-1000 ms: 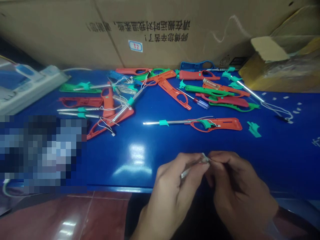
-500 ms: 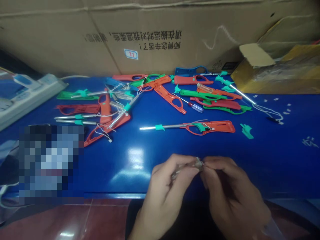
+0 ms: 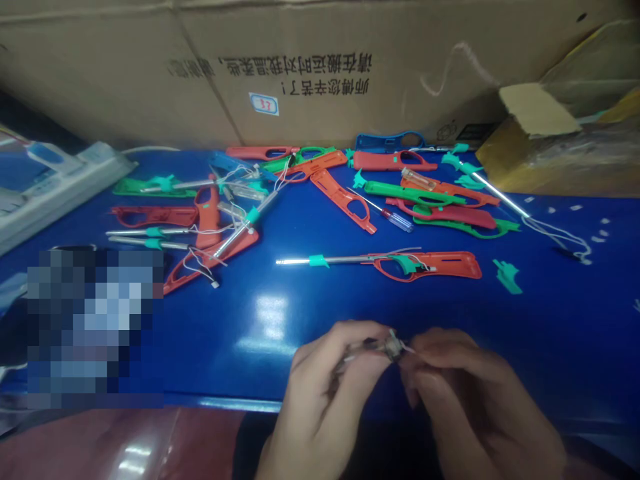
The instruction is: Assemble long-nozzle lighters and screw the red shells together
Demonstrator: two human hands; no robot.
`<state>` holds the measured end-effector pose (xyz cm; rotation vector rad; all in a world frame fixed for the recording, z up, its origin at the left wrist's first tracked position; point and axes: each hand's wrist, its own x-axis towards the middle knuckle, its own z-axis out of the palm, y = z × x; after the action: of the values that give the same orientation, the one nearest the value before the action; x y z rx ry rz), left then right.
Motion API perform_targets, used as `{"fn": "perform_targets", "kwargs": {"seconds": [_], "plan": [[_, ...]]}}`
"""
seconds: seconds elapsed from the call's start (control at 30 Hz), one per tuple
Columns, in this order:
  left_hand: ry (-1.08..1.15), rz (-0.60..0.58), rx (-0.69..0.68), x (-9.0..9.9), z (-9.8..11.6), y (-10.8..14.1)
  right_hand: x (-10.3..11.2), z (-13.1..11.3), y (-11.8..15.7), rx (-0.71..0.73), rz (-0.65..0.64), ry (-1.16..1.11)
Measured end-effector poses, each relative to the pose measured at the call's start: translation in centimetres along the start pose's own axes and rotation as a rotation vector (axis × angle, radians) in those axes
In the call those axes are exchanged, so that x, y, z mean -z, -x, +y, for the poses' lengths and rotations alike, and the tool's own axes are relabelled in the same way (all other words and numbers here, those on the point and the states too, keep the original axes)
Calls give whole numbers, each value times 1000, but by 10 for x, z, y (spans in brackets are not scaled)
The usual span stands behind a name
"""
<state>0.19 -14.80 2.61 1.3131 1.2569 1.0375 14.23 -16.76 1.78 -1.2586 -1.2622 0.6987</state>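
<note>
My left hand [image 3: 327,393] is closed round a small translucent part [image 3: 393,348], whose end sticks out between thumb and forefinger. Close on its right, my right hand [image 3: 475,387] pinches at a thin pale piece beside that end; what exactly lies between its fingertips is too small to make out. Beyond both hands lies an orange lighter shell [image 3: 457,265] with a metal tube [image 3: 345,260] and a green trigger [image 3: 411,264] in it. A loose green piece [image 3: 507,275] rests to the right of the shell.
Orange, red, green and blue shells, tubes and wires lie across the back of the blue table [image 3: 210,353]. A screwdriver [image 3: 397,220] is among them. Cardboard [image 3: 300,40] stands behind, a power strip [image 3: 65,180] at left, an open box [image 3: 520,150] at right.
My right hand has drawn slightly away from my left, showing more of the small part. The camera view has shifted a little.
</note>
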Motion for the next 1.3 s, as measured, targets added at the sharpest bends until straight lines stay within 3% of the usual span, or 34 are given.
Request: {"fn": "perform_targets", "kwargs": {"seconds": [0.23, 0.43, 0.6, 0.77, 0.9, 1.0, 1.2, 1.3], "plan": [[246, -51, 124, -5, 0, 0, 3, 4, 1, -81, 17, 22], [-1, 0, 111, -1, 1, 11, 15, 7, 2, -14, -12, 151], [-51, -138, 50, 3, 5, 18, 20, -2, 1, 87, -208, 316], [-56, -282, -113, 3, 4, 9, 13, -9, 1, 67, -154, 347], [-108, -415, -270, 3, 4, -2, 22, -6, -9, 298, -124, 503], [-231, -376, -341, 10, 11, -11, 38, -4, -23, 485, -154, 603], [-491, -363, -597, 36, 52, -58, 61, -18, -65, 758, -223, 732], [-621, -335, -727, 38, 70, -91, 66, -17, -107, 849, -363, 701]]}}
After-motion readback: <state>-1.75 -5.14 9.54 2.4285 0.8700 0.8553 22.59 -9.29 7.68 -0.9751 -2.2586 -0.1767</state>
